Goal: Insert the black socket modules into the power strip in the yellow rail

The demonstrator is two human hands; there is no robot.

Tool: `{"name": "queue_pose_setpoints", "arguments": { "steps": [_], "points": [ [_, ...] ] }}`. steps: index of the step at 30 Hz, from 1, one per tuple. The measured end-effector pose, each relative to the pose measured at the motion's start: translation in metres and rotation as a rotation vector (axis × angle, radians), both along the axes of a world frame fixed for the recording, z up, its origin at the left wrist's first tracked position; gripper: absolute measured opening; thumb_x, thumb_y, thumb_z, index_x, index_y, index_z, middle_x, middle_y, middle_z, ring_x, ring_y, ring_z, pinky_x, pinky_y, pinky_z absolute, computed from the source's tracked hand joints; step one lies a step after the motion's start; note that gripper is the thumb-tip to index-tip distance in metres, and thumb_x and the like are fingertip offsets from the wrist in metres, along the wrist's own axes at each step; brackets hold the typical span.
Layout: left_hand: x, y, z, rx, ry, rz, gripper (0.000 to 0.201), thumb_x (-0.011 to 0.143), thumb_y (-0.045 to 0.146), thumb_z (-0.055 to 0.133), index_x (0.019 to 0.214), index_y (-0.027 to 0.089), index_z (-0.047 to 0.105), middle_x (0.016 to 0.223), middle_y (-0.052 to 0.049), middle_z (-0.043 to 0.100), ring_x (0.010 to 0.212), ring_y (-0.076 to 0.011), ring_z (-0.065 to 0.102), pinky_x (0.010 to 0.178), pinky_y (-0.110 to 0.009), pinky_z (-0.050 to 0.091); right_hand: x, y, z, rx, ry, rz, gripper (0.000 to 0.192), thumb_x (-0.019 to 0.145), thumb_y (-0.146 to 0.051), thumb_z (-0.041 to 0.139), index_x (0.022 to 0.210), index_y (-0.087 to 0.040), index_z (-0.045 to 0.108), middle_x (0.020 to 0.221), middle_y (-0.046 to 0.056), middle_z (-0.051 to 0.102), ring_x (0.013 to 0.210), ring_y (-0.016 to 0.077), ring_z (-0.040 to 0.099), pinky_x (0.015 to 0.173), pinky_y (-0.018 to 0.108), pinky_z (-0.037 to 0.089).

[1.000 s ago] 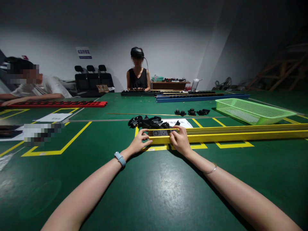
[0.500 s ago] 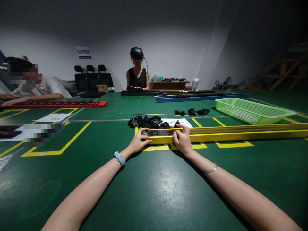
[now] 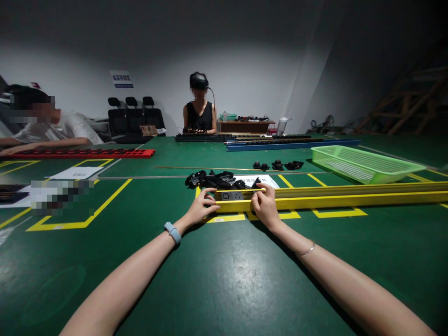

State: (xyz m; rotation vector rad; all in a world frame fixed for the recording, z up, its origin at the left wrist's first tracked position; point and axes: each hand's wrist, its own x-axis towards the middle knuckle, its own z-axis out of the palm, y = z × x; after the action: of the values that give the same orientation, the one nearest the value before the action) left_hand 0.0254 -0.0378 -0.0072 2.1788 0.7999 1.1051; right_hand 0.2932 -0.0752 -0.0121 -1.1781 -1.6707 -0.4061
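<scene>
A green surface (image 3: 224, 280) with yellow floor-style markings filled the dim room. A long yellow rail (image 3: 332, 201) lay at 12 o'clock; the left hand (image 3: 200, 207) and right hand (image 3: 265, 205) both clamped its near end, beside its black socket module (image 3: 232, 196).

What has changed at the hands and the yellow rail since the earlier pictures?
The right hand slid slightly right along the yellow rail, uncovering more of the black socket module. The left hand stayed at the rail's left end; nothing was let go.
</scene>
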Motion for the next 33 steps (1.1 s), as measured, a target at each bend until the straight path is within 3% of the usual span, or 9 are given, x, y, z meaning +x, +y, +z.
{"name": "queue_pose_setpoints", "arguments": {
  "steps": [9,12,15,18,27,33],
  "points": [
    [-0.001,-0.005,0.002,-0.002,0.043,0.004,0.026,0.08,0.039,0.064,0.069,0.016,0.07,0.132,-0.009,0.048,0.085,-0.0141,0.057,0.089,-0.04,0.051,0.002,-0.008,0.003,-0.055,-0.06,0.05,0.017,0.09,-0.023,0.048,0.087,-0.02,0.064,0.113,0.013,0.054,0.11,0.0287,0.049,0.093,0.05,0.046],
    [-0.001,-0.007,0.005,-0.012,0.067,0.018,0.024,0.08,0.037,0.064,0.07,0.016,0.069,0.132,-0.008,0.048,0.089,-0.0157,0.057,0.09,-0.039,0.05,-0.008,-0.016,0.008,-0.085,-0.224,0.177,0.017,0.09,-0.021,0.048,0.099,-0.022,0.063,0.116,0.01,0.058,0.112,0.026,0.052,0.095,0.047,0.046],
    [-0.001,-0.008,0.006,-0.027,0.072,0.019,0.022,0.08,0.037,0.064,0.073,0.016,0.069,0.134,-0.009,0.047,0.097,-0.0179,0.057,0.087,-0.036,0.051,-0.021,-0.023,0.013,-0.125,-0.392,0.349,0.032,0.091,-0.018,0.047,0.122,-0.022,0.055,0.127,0.009,0.057,0.12,0.0234,0.05,0.099,0.044,0.045],
    [-0.001,-0.008,0.005,-0.017,0.085,0.019,0.023,0.08,0.038,0.063,0.074,0.016,0.07,0.134,-0.009,0.046,0.101,-0.0192,0.056,0.086,-0.036,0.052,-0.031,-0.026,0.016,-0.139,-0.449,0.426,0.044,0.09,-0.017,0.045,0.134,-0.02,0.045,0.131,0.011,0.056,0.125,0.023,0.048,0.101,0.045,0.045],
    [-0.001,-0.006,0.004,-0.021,0.083,0.019,0.023,0.08,0.038,0.063,0.074,0.017,0.069,0.135,-0.008,0.045,0.107,-0.0213,0.055,0.083,-0.035,0.053,-0.026,-0.026,0.016,-0.14,-0.411,0.366,0.047,0.091,-0.017,0.046,0.138,-0.021,0.043,0.125,0.009,0.061,0.115,0.0221,0.057,0.095,0.041,0.048],
    [0.0,-0.009,0.007,-0.063,0.079,0.018,0.025,0.079,0.038,0.064,0.071,0.015,0.067,0.135,-0.009,0.045,0.095,-0.0176,0.058,0.084,-0.035,0.053,-0.024,-0.024,0.013,-0.138,-0.413,0.299,0.045,0.09,-0.019,0.048,0.134,-0.019,0.046,0.115,0.01,0.065,0.108,0.0234,0.058,0.09,0.041,0.047]
  ]
}}
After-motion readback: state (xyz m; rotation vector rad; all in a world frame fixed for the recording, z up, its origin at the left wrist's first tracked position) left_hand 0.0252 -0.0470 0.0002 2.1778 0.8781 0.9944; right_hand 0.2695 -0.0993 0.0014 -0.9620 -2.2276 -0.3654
